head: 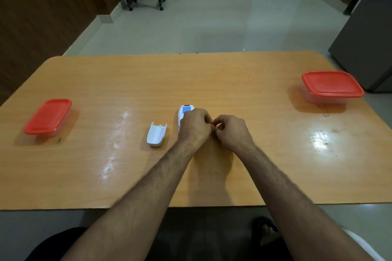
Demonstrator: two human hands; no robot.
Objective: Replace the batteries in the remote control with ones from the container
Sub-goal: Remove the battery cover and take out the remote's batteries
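Remote control is lying mid-table, back cover off beside it; left hand is gripping it, right hand is pinching something tiny, probably a battery. Better pry gently.

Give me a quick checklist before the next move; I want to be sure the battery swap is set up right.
1. Battery cover off the remote: ok, it lies on the table left of the remote.
2. Remote steadied: ok, the left hand rests over it.
3. Old battery out: cannot tell, the right hand pinches something small, hidden by fingers.
4. Battery bay state: cannot tell, hands cover it.
5. Containers open for new batteries: not ok, the left container and right container both have red lids on.
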